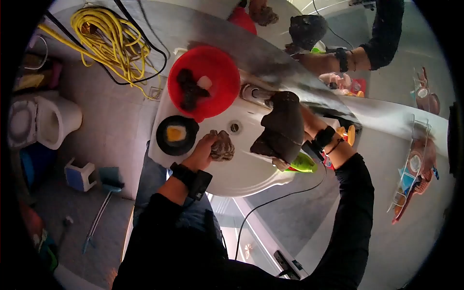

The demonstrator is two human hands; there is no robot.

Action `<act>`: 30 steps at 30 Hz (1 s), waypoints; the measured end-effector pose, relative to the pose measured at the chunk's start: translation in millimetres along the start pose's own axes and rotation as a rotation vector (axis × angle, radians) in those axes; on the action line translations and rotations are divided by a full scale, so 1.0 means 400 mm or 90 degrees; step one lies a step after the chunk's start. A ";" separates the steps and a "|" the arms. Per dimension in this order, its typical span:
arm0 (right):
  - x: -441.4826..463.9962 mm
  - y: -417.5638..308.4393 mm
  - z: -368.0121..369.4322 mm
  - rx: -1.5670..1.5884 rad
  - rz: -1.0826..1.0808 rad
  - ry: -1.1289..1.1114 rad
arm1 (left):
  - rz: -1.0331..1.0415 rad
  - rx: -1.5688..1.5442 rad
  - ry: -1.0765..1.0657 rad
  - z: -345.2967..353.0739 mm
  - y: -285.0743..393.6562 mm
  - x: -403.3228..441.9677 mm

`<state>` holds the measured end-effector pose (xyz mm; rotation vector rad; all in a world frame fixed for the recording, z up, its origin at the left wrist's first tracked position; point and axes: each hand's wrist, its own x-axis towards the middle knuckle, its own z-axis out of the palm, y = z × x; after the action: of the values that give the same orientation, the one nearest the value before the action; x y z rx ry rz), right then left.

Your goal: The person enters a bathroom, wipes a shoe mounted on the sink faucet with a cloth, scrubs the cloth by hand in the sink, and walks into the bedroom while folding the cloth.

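Observation:
My left hand [200,155] is closed around a crumpled grey-brown wad [222,145] that looks like a rag, over the white sink [232,176]. On the right, my right hand [311,123] holds a large dark grey curved piece [280,128] with a pale line across it, next to the faucet [256,95]. That piece hides most of my right fingers, and its exact kind is unclear. Left of my left hand, a black bowl [163,145] holds a yellow-and-white block [176,133]. Behind it, a red basin [232,77] contains dark, cloth-like lumps [191,91] and a pale round piece [204,82].
A bright green item [304,163] lies at the sink's right edge. A mirror [348,36] runs along the back, reflecting both hands. Coiled yellow hose [104,41] hangs at upper left, above a toilet [55,121]. A thin black cable [263,205] trails from my right wrist.

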<state>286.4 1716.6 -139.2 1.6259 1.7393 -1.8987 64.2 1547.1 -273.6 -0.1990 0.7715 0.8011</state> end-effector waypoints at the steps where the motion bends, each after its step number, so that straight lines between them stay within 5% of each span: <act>1: -0.003 0.001 0.007 0.025 0.004 -0.009 | -0.001 -0.001 0.003 0.000 0.000 -0.002; 8: -0.004 0.063 0.013 0.142 -0.013 0.019 | -0.018 0.021 -0.018 -0.008 -0.020 0.027; 14: -0.002 0.076 0.013 -0.149 -0.110 0.075 | -0.028 0.042 0.021 0.009 -0.007 -0.002; 17: 0.005 0.130 -0.024 -0.072 -0.100 0.082 | -0.022 0.032 0.050 0.009 -0.004 -0.018; 19: -0.049 0.088 -0.053 -0.349 -0.191 0.132 | -0.021 0.025 0.074 0.012 0.001 -0.030; 21: -0.149 0.009 -0.050 -0.192 -0.135 0.215 | -0.015 0.029 0.060 0.014 0.004 -0.043; 25: -0.323 0.007 -0.041 -0.232 -0.217 0.341 | -0.033 0.046 0.025 0.007 -0.008 -0.037; 30: -0.526 -0.061 0.164 -0.110 -0.123 0.554 | -0.126 0.033 -0.044 0.045 0.014 -0.065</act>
<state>319.7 1559.7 13.9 2.4928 2.3146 -1.0669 58.3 1543.9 -242.1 -0.1963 0.6943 0.5961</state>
